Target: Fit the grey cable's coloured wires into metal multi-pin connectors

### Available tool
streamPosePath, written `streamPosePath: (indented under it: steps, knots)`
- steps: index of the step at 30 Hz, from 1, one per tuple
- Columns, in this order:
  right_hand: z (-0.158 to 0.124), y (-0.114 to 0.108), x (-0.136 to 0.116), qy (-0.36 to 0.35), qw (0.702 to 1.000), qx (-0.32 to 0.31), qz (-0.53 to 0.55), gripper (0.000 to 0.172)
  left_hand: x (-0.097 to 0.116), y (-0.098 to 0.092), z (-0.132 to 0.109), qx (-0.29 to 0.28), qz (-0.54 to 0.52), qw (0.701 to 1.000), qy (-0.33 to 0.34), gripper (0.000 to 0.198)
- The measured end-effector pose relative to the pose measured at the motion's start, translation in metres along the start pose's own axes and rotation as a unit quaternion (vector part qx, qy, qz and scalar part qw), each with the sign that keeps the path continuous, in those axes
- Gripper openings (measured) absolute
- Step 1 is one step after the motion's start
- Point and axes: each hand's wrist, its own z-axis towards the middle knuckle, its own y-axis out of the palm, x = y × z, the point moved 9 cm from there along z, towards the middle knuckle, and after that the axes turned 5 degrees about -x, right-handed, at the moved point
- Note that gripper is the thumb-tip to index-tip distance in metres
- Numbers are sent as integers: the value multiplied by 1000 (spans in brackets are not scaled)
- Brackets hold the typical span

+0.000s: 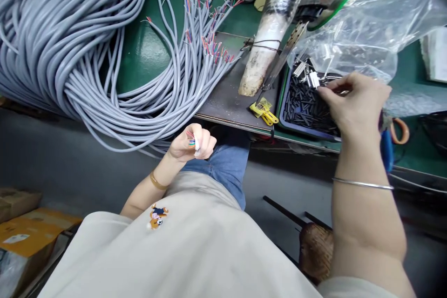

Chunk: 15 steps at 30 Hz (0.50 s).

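Note:
My left hand [196, 143] is closed around the stripped end of a grey cable, in front of the table edge. Thin coloured wires [191, 139] poke out between its fingers. Over a blue tray [283, 118] at the right, my right hand [352, 98] pinches a small silvery metal connector [313, 79] between thumb and fingertips. Many short black tubes [303, 104] fill the tray, with more metal connectors lying on top at the back. Part of the tray is hidden behind my right hand.
A large bundle of grey cables [87, 56] covers the table's left. A wrapped white tube [260, 56] leans near a solder spool [344, 0]. Yellow snips [264, 111] lie at the board's edge. A plastic bag [370, 23] is behind the tray; orange-handled scissors [400, 130] lie right.

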Motion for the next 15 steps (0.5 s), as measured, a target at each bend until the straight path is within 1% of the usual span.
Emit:
streamPosePath:
  steps: [2,4,5,6,7,8,9,10,12,15]
  knots:
    - [-5,-6,1,24,996,-31,76,18,0,1,1,27,12,999,-14,54]
    - [-14,-24,-4,41,982,-23,181,16,-4,-3,2,83,32,995,-40,41]
    - [-22,-34,-10,42,968,-20,248,16,-6,-3,3,104,46,992,-52,36]
    - [-32,-42,-19,31,947,-30,319,16,-8,-3,5,119,64,989,-60,33]
    - [-45,-44,-35,7,920,-74,384,18,-9,-2,8,126,79,987,-62,31]
    - [-60,-49,-51,-16,891,-105,442,22,-10,1,11,128,92,986,-57,29]
    - [-77,-50,-69,-41,861,-148,484,25,-11,4,15,125,101,986,-50,28]
    - [-93,-53,-84,-57,838,-162,518,28,-12,8,19,119,108,986,-43,27]
    - [-125,-48,-110,-73,804,-220,547,28,-15,16,25,105,117,987,-37,25]
    - [-154,-35,-131,-79,767,-261,581,26,-21,24,31,87,124,988,-38,23]
